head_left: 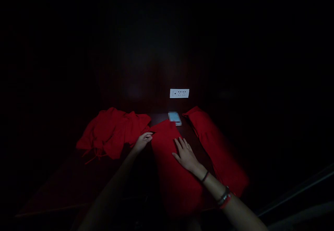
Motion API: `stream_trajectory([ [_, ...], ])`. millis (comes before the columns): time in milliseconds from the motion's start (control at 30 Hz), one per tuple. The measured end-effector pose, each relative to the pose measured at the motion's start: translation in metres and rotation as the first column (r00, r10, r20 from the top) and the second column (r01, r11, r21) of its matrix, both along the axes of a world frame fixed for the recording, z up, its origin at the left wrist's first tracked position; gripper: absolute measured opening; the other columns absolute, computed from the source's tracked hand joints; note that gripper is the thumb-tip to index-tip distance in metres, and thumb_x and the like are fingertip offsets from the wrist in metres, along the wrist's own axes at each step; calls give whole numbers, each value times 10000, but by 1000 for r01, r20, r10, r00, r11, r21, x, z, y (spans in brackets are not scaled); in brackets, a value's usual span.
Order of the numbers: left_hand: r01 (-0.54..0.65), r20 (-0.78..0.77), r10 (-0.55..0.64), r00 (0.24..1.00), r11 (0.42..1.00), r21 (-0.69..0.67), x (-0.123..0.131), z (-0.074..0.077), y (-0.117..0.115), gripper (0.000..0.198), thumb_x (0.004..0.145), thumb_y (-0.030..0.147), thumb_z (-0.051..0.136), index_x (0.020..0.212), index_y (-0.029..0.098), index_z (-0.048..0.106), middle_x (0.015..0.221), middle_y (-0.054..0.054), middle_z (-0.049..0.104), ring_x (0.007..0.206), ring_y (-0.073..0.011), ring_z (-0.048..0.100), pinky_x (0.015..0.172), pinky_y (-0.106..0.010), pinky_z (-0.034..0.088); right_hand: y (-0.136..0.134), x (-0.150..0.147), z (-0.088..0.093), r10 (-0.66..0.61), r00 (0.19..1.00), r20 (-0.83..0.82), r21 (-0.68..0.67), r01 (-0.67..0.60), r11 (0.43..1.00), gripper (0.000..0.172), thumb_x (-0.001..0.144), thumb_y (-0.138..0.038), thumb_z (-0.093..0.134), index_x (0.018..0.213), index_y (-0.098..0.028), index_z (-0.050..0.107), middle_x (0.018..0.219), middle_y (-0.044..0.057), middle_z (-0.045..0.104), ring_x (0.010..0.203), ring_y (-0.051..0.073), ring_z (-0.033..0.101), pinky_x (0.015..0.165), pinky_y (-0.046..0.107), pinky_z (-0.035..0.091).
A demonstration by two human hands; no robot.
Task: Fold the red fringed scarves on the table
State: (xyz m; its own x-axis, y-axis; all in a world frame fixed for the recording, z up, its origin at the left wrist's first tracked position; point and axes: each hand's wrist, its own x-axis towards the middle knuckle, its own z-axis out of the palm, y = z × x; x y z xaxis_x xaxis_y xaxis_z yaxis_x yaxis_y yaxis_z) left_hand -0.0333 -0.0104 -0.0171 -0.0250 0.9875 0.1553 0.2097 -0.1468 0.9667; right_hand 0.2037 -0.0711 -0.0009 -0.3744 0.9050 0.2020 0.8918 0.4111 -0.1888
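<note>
The scene is very dark. A long red cloth (169,175) lies folded on a dark table in front of me. My right hand (185,153) rests flat on it with fingers stretched out. My left hand (143,141) pinches the cloth's upper left edge with curled fingers. A crumpled pile of red cloth (112,132) with loose ties lies to the left. Another long red cloth (219,151) lies to the right.
A white socket plate (179,93) is set in the dark wall behind the table. A small pale blurred patch (174,117) sits at the far end of the middle cloth. The table's front edge (52,208) shows faintly at lower left.
</note>
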Motion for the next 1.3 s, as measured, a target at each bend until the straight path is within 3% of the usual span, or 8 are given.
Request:
stream_trajectory([
  [167,113,24,-112,993,992,-51,-6,6,1,443,597,354,556,968,115,517,665,17,509,492,-55,425,403,-160,258,-17,29,-2,-195,976,-93,-87,187,979,487,762,-216,363,1240,-143,300,1075,147,498,961,214,484,794,313,368],
  [267,211,47,-207,977,974,-86,-9,7,2,482,653,385,515,1061,135,460,618,33,475,449,-42,384,371,-154,172,-17,41,-8,-174,947,-269,-164,133,977,465,730,-161,371,1194,-161,345,1002,88,555,884,164,529,746,254,394],
  [433,250,60,-245,968,961,-121,-11,4,8,475,620,378,558,1030,156,470,693,28,480,431,-26,355,378,-163,188,0,50,-11,-259,855,-449,-222,174,959,361,720,-193,357,1067,-178,456,770,15,597,691,132,556,650,235,425],
  [600,298,97,-285,954,940,-166,-14,6,7,458,630,378,563,1022,156,484,666,40,455,416,-13,286,386,-162,167,10,52,-9,-328,876,-353,-209,268,940,380,692,-152,367,1054,-182,476,891,37,599,806,147,552,730,247,404],
  [800,361,109,-347,931,920,-152,-15,11,2,437,658,379,536,1015,135,474,576,61,390,388,-16,227,371,-176,121,7,44,-8,-209,919,-335,-45,206,978,416,679,-134,394,1091,-141,454,1045,74,540,951,152,490,833,248,356],
  [967,373,39,-371,928,921,-115,-19,4,10,383,684,384,488,985,148,469,547,69,360,380,-25,229,375,-183,127,25,47,-13,-306,847,-434,-219,231,948,369,693,-186,391,1051,-156,473,792,28,606,699,137,555,650,244,427],
  [1067,368,-12,-369,929,928,-67,-20,-1,14,291,697,375,458,900,166,465,560,66,382,395,-31,258,389,-176,155,37,51,-15,-357,808,-468,-320,222,921,346,660,-158,391,984,-137,510,743,18,606,669,129,556,603,224,425],
  [1300,305,-65,-305,950,952,-18,-14,-1,8,342,742,327,383,1047,176,349,540,86,331,408,-46,270,405,-170,191,35,45,-2,-337,907,-252,-256,274,927,414,614,-74,405,1002,-149,528,864,41,600,773,139,543,693,217,399],
])
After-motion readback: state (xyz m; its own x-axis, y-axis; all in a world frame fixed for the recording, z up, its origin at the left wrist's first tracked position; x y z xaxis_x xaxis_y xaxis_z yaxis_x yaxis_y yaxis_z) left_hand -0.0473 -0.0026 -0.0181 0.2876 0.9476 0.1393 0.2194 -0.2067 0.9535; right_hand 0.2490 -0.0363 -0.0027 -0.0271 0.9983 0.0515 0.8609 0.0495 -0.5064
